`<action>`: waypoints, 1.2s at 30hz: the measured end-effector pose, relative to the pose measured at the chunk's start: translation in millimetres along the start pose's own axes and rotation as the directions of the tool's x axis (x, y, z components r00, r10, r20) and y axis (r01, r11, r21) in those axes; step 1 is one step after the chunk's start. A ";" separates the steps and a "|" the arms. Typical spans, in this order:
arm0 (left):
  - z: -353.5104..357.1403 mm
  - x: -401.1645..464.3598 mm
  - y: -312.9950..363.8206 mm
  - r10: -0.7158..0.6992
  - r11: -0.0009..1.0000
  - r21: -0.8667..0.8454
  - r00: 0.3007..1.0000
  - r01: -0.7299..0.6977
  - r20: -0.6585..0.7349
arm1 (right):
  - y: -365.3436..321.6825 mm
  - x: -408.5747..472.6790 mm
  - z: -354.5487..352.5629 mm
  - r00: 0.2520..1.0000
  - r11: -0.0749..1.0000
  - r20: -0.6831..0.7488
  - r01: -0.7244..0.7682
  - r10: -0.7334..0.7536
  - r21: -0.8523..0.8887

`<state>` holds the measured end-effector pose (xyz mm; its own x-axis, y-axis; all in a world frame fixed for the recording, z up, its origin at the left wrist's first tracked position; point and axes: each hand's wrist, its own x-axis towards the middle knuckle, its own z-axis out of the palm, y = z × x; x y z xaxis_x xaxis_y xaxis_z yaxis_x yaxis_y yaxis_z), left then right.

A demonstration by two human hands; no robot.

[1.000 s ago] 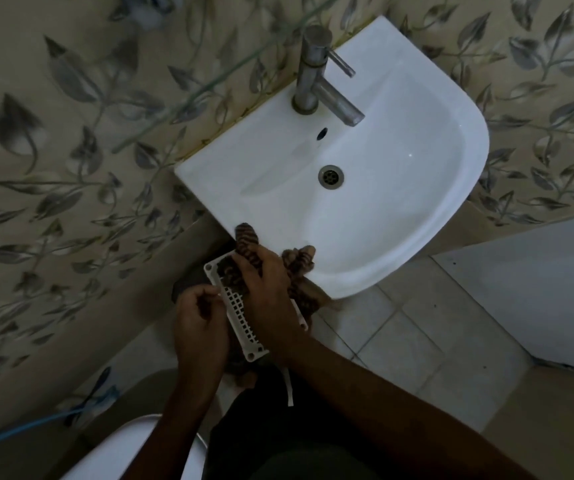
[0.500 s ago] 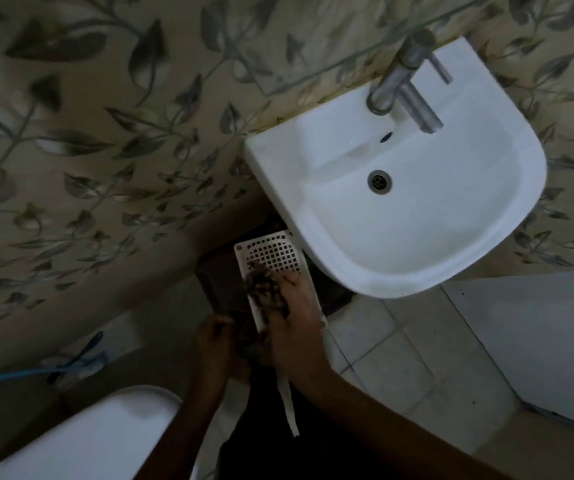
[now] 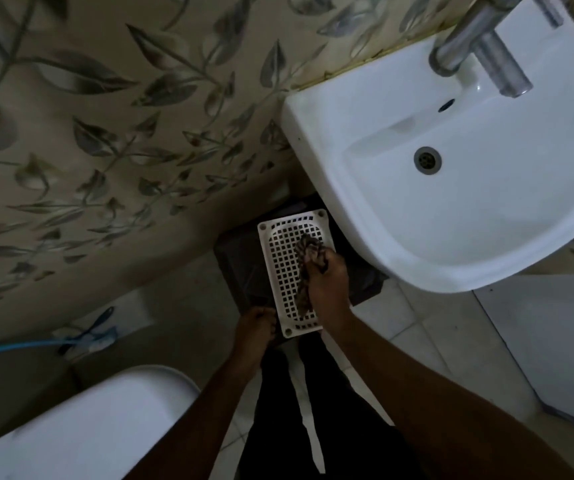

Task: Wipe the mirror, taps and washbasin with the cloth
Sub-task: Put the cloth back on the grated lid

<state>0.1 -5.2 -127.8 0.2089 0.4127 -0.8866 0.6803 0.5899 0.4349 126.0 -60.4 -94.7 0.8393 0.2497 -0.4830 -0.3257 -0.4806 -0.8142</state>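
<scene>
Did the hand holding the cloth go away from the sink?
Yes. The right hand with the cloth was up at the washbasin rim; now it is lower, below the rim, on the white basket.

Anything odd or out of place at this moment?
Yes: the cloth, gripped by the right hand, lies on a white perforated tray held below the washbasin by the left hand. It is not on the basin or tap.

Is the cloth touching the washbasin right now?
No, the right hand holds the cloth on the white perforated tray, below the washbasin.
</scene>
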 end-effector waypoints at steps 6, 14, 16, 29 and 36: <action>10.2 13.7 15.9 0.066 0.998 -0.023 0.998 -0.066 -0.006 | 24.4 42.8 11.5 0.993 0.983 0.000 -0.118 0.119 -0.141; 22.0 29.1 5.5 0.112 0.994 -0.007 0.992 -0.112 0.056 | 50.2 67.3 -0.9 0.981 0.965 0.128 -0.115 0.148 -0.236; 25.8 32.6 4.9 0.103 0.995 -0.023 0.993 -0.102 0.052 | 59.5 70.6 -3.0 0.989 0.931 0.120 -0.037 0.086 -0.363; 50.4 43.9 16.0 0.220 0.975 0.026 0.975 -0.219 -0.023 | 77.5 62.9 -1.3 0.858 0.644 0.514 0.395 -0.004 -0.655; 53.0 33.7 48.3 0.448 0.859 0.269 0.894 -0.436 0.019 | 54.7 39.1 -5.4 0.881 0.619 0.360 0.473 -0.309 -0.627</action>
<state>77.3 0.5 -145.0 0.5049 0.6197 -0.6009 0.6822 0.1400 0.7176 143.3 -81.4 -156.4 0.6829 0.6705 -0.2899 0.4685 -0.7065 -0.5304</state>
